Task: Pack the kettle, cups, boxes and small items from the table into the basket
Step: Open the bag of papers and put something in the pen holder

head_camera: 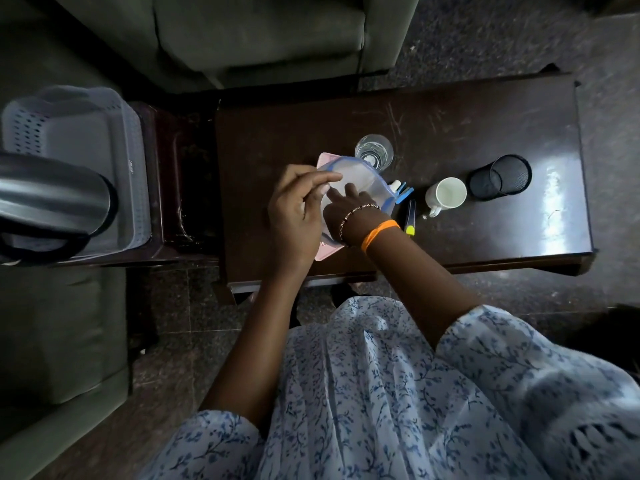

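A clear pouch (360, 183) is pinched at its rim by the left hand (298, 213); the right hand (346, 206) is tucked inside, grip hidden. Mouth should be kept wide. The basket (69, 133) is well left of the hands.

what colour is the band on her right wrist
Orange; the wristband shows clearly in the head view.

The kettle (52, 202) is cut off by the left edge, its handle side out of view. The right hand (346, 209) reaches into a clear bag (360, 181), so its fingertips are veiled. A pink box (327, 252) lies mostly hidden beneath the bag and hands. Small blue items (403, 194) beside the bag are too small to identify.
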`<state>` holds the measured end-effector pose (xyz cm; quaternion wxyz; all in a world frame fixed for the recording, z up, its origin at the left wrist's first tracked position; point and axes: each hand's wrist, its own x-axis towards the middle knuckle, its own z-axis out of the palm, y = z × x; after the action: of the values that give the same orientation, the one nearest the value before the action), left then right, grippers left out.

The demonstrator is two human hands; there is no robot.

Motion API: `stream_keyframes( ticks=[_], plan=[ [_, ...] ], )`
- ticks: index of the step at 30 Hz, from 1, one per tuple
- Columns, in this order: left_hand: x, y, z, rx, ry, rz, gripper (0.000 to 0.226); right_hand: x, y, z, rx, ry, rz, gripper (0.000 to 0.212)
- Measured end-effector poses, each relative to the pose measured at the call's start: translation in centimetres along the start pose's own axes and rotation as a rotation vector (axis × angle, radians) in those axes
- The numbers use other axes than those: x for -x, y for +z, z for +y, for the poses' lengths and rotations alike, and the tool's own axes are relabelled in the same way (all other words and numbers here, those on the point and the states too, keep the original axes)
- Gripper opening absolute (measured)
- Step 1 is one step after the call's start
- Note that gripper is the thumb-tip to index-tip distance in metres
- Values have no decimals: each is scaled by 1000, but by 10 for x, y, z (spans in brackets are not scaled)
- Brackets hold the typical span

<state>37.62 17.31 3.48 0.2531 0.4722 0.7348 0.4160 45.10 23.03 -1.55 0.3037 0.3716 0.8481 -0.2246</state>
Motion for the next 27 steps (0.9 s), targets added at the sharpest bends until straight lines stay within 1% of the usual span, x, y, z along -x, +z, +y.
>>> stream_keyframes(
  ticks=[3,5,7,10,13,15,18,19,23,27],
  plan=[
    [4,-2,-3,12,-17,-21,22,-10,6,2,94,3,-23,35],
    [5,-4,-6,12,-24,-40,21,-13,5,4,92,-3,55,32],
    [4,-6,-10,3,-40,-53,19,-11,1,3,3,-15,166,30],
    [4,-8,-16,-4,-86,-39,18,-5,-8,3,-250,12,277,25],
    [3,-9,-22,0,-131,-53,19,-2,-8,5,-326,-73,334,21],
    [2,-9,-26,7,-161,-53,19,-2,-4,6,-324,-113,388,23],
    [1,-11,-31,43,-203,-36,19,-3,4,8,-307,-131,418,34],
    [1,-11,-33,50,-205,-38,20,-4,6,9,-303,-136,415,34],
    [3,-9,-37,86,-217,-60,22,-4,7,13,-263,-149,427,16],
    [5,-6,-38,91,-228,-71,22,-1,6,15,-227,-165,476,13]
  ],
)
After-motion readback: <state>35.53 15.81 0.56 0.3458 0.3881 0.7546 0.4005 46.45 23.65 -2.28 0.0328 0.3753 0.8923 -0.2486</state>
